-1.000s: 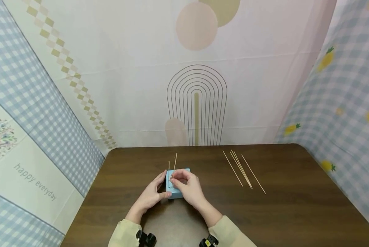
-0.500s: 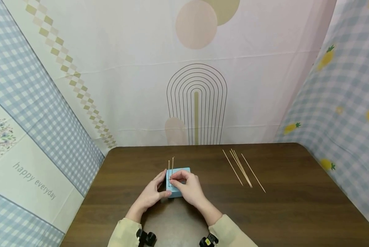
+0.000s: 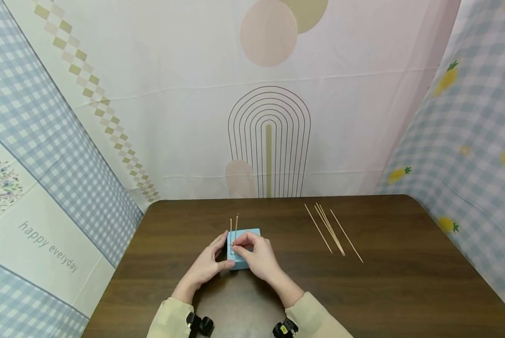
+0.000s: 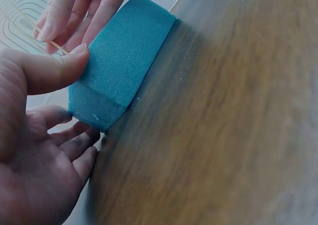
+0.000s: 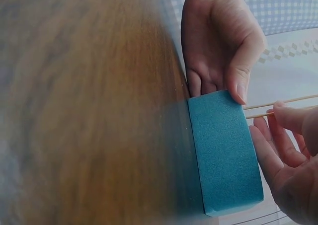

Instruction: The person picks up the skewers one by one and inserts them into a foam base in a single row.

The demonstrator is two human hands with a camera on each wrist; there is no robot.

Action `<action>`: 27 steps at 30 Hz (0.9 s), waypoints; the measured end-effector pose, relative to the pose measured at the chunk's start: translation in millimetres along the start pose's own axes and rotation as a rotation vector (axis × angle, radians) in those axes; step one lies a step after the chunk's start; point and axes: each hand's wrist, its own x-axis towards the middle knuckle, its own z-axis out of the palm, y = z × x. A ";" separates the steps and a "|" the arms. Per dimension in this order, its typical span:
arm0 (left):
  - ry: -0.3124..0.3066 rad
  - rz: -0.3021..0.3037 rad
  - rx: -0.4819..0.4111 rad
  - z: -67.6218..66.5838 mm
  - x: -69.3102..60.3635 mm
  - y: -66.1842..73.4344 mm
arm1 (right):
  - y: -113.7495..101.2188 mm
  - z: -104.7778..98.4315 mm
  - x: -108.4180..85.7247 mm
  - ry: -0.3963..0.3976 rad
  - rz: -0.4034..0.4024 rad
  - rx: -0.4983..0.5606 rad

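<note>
A light blue block [image 3: 241, 264], which looks like foam, rests on the brown table. My left hand [image 3: 206, 267] holds it from the left, thumb on the near edge and fingers along the side. One thin wooden skewer [image 3: 231, 230] stands upright from the block's top near its left edge. Just right of it is a second skewer [image 3: 236, 224], pinched low between the thumb and fingertips of my right hand [image 3: 260, 258]. The right wrist view shows both skewers meeting the top of the block [image 5: 226, 150], the pinched skewer [image 5: 261, 115] nearer that hand.
Several loose skewers [image 3: 330, 231] lie on the table [image 3: 387, 286] to the right, a few bunched together. One skewer [image 3: 318, 229] lies left of the bunch, another skewer [image 3: 347, 236] right of it. A patterned cloth [image 3: 193, 117] hangs behind the table.
The pinched skewer has gone from leaning right to nearly upright, and its top end is lower. Both hands have stayed almost in place, and the block has not shifted.
</note>
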 end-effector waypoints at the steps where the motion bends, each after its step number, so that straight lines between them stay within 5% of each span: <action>1: 0.001 -0.001 -0.001 0.0 0.1 -0.2 | 0.3 0.2 0.4 -0.001 0.000 -0.007; 27: -0.001 0.011 -0.014 0.2 1.2 -2.8 | 1.9 3.4 1.5 -0.004 -0.004 -0.062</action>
